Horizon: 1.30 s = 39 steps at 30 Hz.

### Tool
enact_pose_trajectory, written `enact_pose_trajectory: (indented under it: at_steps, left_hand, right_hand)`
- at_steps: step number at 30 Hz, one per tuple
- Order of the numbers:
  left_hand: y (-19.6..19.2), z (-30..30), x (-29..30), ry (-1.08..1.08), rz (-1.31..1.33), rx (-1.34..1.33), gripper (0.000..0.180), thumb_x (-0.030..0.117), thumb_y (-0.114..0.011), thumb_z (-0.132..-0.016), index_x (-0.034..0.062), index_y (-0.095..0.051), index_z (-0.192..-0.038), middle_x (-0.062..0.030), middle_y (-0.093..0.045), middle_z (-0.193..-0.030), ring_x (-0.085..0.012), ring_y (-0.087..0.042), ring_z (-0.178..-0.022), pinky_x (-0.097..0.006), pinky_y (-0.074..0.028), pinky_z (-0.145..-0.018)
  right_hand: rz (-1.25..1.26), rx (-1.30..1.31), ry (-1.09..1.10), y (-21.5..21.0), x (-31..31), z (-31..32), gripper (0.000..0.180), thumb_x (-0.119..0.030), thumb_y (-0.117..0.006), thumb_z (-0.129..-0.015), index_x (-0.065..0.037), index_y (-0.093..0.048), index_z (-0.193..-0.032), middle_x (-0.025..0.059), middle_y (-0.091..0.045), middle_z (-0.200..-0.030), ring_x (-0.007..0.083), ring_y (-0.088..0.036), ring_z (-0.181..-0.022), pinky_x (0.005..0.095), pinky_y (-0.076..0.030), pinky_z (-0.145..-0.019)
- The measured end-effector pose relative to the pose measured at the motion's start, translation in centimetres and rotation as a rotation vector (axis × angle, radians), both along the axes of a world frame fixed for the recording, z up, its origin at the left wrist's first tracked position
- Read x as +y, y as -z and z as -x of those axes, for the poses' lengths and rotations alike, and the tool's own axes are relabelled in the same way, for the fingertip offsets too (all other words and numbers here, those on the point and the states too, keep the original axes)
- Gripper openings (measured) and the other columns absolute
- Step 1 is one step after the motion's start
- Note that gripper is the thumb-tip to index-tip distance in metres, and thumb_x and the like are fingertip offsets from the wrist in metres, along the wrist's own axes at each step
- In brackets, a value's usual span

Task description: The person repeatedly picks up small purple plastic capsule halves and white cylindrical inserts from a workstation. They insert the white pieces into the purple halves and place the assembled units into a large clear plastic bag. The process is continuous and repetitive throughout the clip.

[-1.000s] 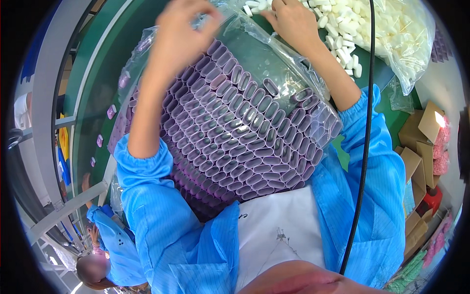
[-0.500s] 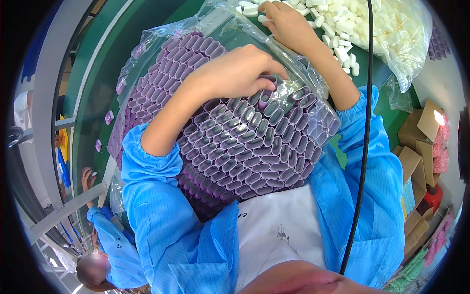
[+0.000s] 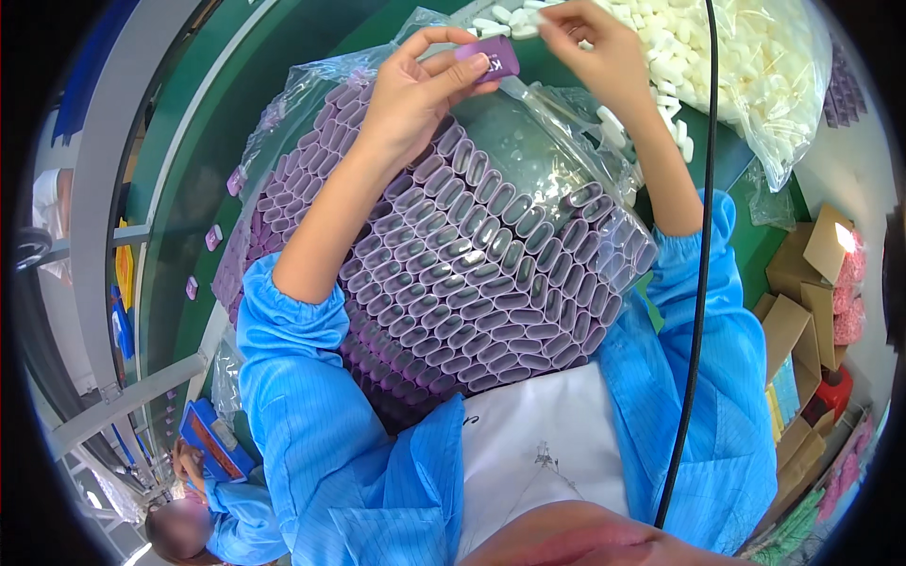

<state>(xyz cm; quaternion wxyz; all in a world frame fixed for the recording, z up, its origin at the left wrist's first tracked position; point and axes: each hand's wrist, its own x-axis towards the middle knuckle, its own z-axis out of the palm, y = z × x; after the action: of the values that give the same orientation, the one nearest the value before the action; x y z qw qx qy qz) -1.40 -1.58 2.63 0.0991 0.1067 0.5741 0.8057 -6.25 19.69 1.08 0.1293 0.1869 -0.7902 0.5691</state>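
Above the far edge of the stacked shells, my left hand (image 3: 406,104) pinches a short purple oval shell (image 3: 502,58) with pale print on its side. My right hand (image 3: 609,61) is just right of it, thumb and fingers drawn together near the white oval pieces; whatever lies between the fingertips is too small to make out. Many open-ended purple oval shells (image 3: 472,255) stand packed side by side in front of me, with clear plastic film (image 3: 557,104) around them. White oval pieces (image 3: 612,125) lie loose beyond and beside my right hand.
A clear bag (image 3: 788,132) of white pieces lies at the far right. A black cable (image 3: 703,236) hangs down the view. A few purple pieces (image 3: 214,238) rest on the green surface at left. Cardboard boxes (image 3: 793,330) stand at right. A co-worker (image 3: 236,519) sits lower left beside a blue tray (image 3: 215,441).
My left hand has lifted a purple shell off the stack and moved away from me. The right hand has shifted slightly right. The co-worker's hand has drawn back, and a blue tray now shows.
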Motion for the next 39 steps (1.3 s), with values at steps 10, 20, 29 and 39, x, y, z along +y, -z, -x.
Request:
enact_pose_trajectory:
  at_steps: [10,20,29,39]
  left_hand:
    - [1.1,0.1,1.0,-0.149,0.103,0.159,0.031,0.004,-0.065,-0.087,-0.0037,-0.059,-0.116,-0.0129,-0.063,-0.111,-0.0215,-0.063,-0.101,-0.036,-0.055,-0.09]
    - [1.3,-0.1,1.3,-0.151,-0.11,0.037,0.028,0.0,-0.066,-0.085,-0.0034,-0.061,-0.113,-0.0136,-0.065,-0.107,-0.0203,-0.065,-0.095,-0.032,-0.057,-0.085]
    - [0.5,-0.6,1.4,-0.111,-0.05,0.024,0.029,0.003,-0.065,-0.087,-0.0034,-0.059,-0.115,-0.0144,-0.063,-0.11,-0.0217,-0.065,-0.098,-0.032,-0.058,-0.086]
    - [0.4,-0.7,1.5,-0.108,-0.145,-0.045,0.03,0.007,-0.063,-0.09,-0.0045,-0.058,-0.117,-0.0145,-0.063,-0.109,-0.0218,-0.064,-0.099,-0.034,-0.057,-0.088]
  right_hand:
    - [0.246,0.209,-0.319,0.3,-1.1,-1.7,0.015,0.004,-0.063,-0.086,0.007,-0.065,-0.1,0.0117,-0.064,-0.102,0.017,-0.062,-0.093,0.0278,-0.051,-0.083]
    - [0.046,0.332,-0.194,-1.7,-1.5,-3.2,0.012,0.004,-0.068,-0.08,0.005,-0.068,-0.093,0.0127,-0.065,-0.093,0.0162,-0.063,-0.08,0.0241,-0.049,-0.072]
    - [0.246,0.217,-0.26,0.2,-0.5,-2.8,0.017,0.004,-0.065,-0.085,0.006,-0.066,-0.101,0.0108,-0.067,-0.098,0.0161,-0.065,-0.084,0.0248,-0.053,-0.075]
    - [-0.027,0.76,-0.092,-0.3,-1.4,-2.4,0.019,0.0,-0.073,-0.076,0.002,-0.07,-0.095,0.0116,-0.069,-0.095,0.0206,-0.068,-0.084,0.0267,-0.055,-0.071]
